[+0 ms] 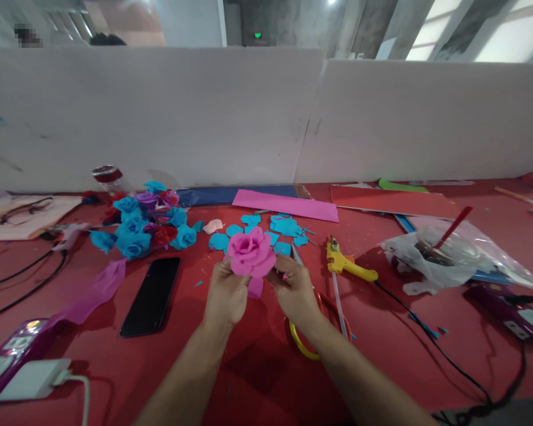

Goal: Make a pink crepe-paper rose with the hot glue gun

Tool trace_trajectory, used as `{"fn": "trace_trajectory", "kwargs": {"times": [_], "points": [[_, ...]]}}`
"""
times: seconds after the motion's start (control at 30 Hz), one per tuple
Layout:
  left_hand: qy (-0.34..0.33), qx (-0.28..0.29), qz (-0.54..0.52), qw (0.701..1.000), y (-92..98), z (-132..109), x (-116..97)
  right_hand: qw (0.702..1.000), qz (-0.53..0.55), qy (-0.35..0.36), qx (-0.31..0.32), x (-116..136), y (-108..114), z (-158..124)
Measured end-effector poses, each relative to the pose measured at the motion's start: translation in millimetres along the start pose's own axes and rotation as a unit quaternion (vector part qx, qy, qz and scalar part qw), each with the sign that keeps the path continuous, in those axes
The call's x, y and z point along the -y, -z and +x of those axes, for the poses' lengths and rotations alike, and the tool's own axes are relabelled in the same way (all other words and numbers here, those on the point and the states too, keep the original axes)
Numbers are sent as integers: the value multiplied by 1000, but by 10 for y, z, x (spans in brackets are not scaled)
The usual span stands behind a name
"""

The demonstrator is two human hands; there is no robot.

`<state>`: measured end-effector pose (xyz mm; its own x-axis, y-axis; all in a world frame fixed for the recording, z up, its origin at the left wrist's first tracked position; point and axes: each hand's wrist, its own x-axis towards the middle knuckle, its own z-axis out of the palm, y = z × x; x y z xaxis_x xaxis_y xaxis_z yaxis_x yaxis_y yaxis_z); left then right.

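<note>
**Between two hands, a pink flower held just above the table**

At the fingertips [222, 270] of the left hand [225, 296], the outer petals of a pink flower [250, 251] are pinched from below. The right hand [294, 290] closes its fingers [285, 266] on the opposite edge. Both hands are clamped on the bloom, which faces up over the red table [257, 373]. A loose pink petal [256, 287] hangs under it between the palms.

The work looks like shaping or seating the outer petals. It would go best with a light grip at the base, since squeezing higher could crease the rolled centre. Turning the bloom a little between pinches should keep the ring of petals even, and any glued spot probably wants pressing until it sets.

Just beyond the flower lie cut blue petals [284, 226] and a pink sheet [286, 206]. A yellow glue gun [349, 266] rests near the right hand, and scissors [304, 346] lie under that wrist. To the left are a black phone [151, 296] and a bunch of blue, purple and red flowers [144, 228]. Well off to the right sits a plastic bag [420, 263] with a cup.
</note>
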<state>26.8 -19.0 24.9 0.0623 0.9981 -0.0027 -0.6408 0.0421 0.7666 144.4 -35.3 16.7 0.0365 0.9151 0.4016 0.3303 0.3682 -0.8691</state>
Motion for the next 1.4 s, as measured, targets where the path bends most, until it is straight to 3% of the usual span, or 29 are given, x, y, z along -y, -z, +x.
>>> {"fn": "trace_trajectory", "kwargs": {"times": [0.2,0.43,0.9,1.13,1.4], "points": [[-76,-35,86,993,85,-46,28,999,4,50,-11,-60,-8,-33],[-46,-33,-9,998,-12,-64,70,995,-20,86,-40,14,-12,-63],[8,-40,0,999,-65,-20,146,999,-10,13,-34,-1,-26,-47],[135,17,-64,989,34,83,82,993,70,-98,12,32,32,52],[118,-7,-57,991,98,134,66,988,104,-96,63,-27,29,67]]}}
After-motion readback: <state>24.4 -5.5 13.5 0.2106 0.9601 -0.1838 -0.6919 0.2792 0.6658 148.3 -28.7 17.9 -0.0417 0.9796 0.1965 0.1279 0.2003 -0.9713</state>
